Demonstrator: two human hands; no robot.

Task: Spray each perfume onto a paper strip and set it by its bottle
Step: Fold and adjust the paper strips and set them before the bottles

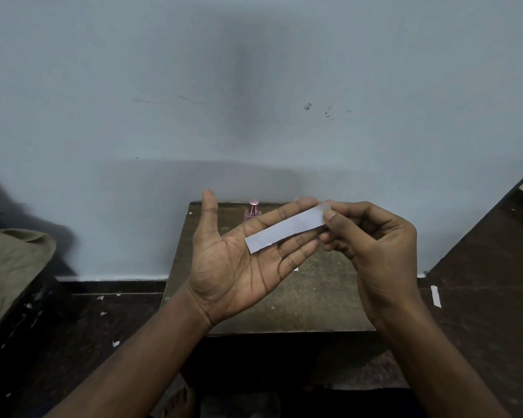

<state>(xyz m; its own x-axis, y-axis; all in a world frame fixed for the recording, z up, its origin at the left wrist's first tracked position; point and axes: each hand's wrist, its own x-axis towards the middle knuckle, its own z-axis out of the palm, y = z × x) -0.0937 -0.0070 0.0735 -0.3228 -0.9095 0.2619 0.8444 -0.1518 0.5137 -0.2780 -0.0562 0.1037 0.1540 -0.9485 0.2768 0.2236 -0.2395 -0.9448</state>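
Note:
A white paper strip (286,229) lies slanted across the fingers of my left hand (236,260), whose palm faces up with the fingers spread. My right hand (372,236) pinches the strip's right end between thumb and forefinger. Both hands hover above a small brown table (314,297). A pink perfume bottle (252,211) with a pink cap stands upright at the table's far edge by the wall, partly hidden behind my left fingers. Any other bottles are hidden by my hands.
A pale blue wall (254,101) rises right behind the table. Dark floor surrounds it, with a loose white paper strip (435,296) on the right and small scraps on the left. Olive cloth (9,267) lies at the far left.

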